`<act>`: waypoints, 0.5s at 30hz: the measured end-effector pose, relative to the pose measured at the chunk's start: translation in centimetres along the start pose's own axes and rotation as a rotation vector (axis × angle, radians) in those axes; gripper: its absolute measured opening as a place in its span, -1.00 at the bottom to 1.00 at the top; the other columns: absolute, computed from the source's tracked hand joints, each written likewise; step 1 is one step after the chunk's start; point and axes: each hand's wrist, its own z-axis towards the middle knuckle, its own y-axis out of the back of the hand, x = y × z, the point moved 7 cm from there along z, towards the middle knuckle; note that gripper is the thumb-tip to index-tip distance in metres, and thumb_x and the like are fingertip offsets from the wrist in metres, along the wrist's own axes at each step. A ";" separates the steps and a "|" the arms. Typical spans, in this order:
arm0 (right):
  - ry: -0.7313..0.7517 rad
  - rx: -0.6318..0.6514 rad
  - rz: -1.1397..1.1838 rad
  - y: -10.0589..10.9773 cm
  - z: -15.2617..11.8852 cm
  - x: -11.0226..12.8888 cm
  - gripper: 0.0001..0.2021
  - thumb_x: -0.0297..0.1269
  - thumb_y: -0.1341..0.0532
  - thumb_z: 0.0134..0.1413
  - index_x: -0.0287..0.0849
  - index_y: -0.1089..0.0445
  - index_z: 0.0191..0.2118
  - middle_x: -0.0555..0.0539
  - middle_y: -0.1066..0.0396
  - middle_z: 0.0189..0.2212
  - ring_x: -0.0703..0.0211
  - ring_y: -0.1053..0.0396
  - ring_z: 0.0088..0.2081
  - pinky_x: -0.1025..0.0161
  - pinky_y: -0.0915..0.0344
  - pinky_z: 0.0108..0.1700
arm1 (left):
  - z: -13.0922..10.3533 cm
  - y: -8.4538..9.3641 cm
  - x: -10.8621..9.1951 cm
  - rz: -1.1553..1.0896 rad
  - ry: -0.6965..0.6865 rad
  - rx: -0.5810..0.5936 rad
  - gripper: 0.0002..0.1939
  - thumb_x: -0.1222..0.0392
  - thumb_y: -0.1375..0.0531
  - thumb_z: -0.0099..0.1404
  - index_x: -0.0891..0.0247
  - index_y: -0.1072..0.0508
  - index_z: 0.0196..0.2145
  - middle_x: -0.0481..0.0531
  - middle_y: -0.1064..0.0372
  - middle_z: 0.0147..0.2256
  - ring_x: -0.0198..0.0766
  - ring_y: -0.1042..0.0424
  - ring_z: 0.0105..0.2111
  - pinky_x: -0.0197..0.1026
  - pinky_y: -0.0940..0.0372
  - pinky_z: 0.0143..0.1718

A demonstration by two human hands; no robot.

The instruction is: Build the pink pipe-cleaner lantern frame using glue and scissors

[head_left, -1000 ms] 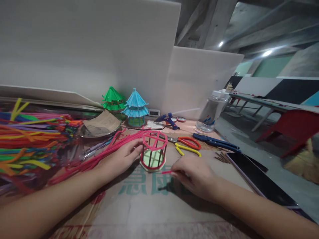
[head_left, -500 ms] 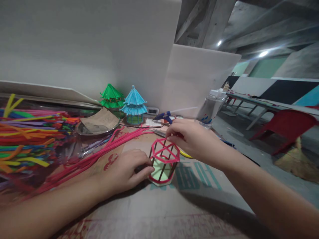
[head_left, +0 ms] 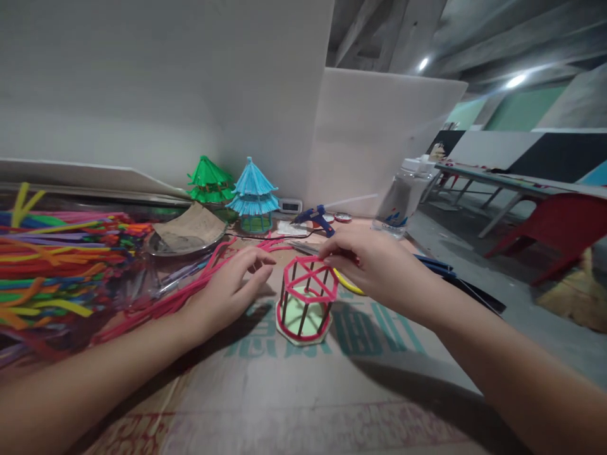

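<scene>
A small model pavilion frame (head_left: 310, 292) stands upright on the cardboard. It has a pink ring with crossing pink strips on top, dark posts, and a pale green base edged in pink. My right hand (head_left: 367, 259) is closed, thumb and forefinger pinching at the far right of the top ring. To the left of the frame, apart from it, my left hand (head_left: 239, 281) is open with thumb and forefinger spread and nothing between them. Behind the frame lie scissors (head_left: 303, 248), partly hidden, with a yellow handle (head_left: 348, 282) showing beside my right hand.
Pink pipe cleaners (head_left: 190, 294) and a heap of coloured ones (head_left: 52, 265) lie left. Behind are a metal bowl (head_left: 187, 246), green (head_left: 208, 180) and blue (head_left: 253, 196) model pavilions, a glue gun (head_left: 315, 217) and a clear bottle (head_left: 405, 196). A red chair (head_left: 557, 230) stands right.
My left hand has let go of the frame's side and moved back to the left, its fingers opening. The right hand stays at the top ring.
</scene>
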 end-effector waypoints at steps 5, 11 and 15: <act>0.021 -0.008 0.023 0.2 0.0 0.2 -0.84 -0.53 -0.26 0.24 -0.17 -0.56 -0.27 0.00 -0.52 -0.37 0.23 -0.39 -0.30 0.30 -0.19 -0.24 | 4.5 1.5 -2.3 0.037 0.082 0.089 -0.56 -0.15 -0.01 0.44 0.21 -0.47 -0.36 -0.02 -0.41 -0.39 -0.17 -0.39 -0.32 -0.17 -0.22 -0.29; 0.038 -0.038 0.049 0.2 -0.3 0.6 -0.84 -0.55 -0.25 0.26 -0.18 -0.53 -0.28 -0.02 -0.51 -0.34 0.22 -0.36 -0.28 0.28 -0.19 -0.21 | 6.0 2.2 -2.9 -0.094 0.154 0.052 -0.63 -0.09 -0.21 0.28 0.21 -0.24 -0.48 -0.13 -0.18 -0.51 -0.34 -0.17 -0.49 -0.28 -0.05 -0.46; 0.066 -0.060 0.080 0.2 -0.4 0.6 -0.85 -0.53 -0.24 0.27 -0.16 -0.52 -0.26 -0.02 -0.49 -0.32 0.22 -0.37 -0.27 0.29 -0.20 -0.22 | 5.2 2.3 -2.5 -0.159 0.170 0.023 -0.60 -0.15 -0.23 0.30 0.22 -0.30 -0.45 -0.10 -0.24 -0.48 -0.34 -0.21 -0.47 -0.29 -0.09 -0.45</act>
